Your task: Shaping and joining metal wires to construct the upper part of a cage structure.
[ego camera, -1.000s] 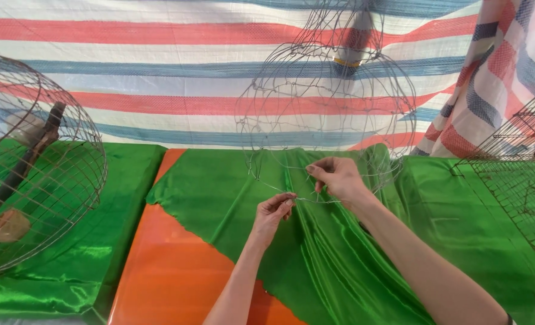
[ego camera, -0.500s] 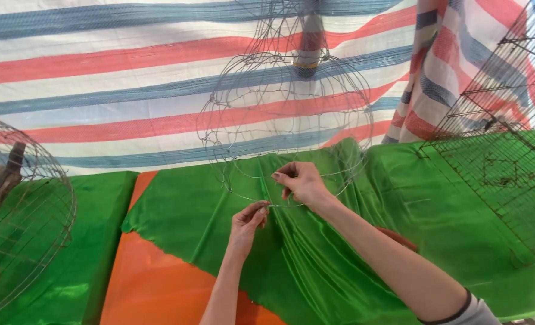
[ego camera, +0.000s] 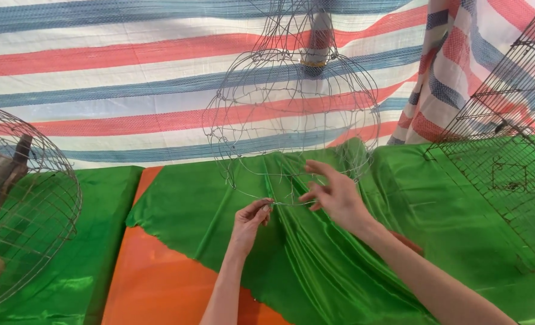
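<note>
Wire frame (ego camera: 291,114), rounded and open-meshed, hanging at upper centre of the head view, long axis upright, bottom rim just above green cloth (ego camera: 339,265) on the counter. Left hand (ego camera: 250,218) pinched shut on the lowest wire, directly beneath; right hand (ego camera: 333,194) just right, fingers loosely spread, touching the same rim.
</note>
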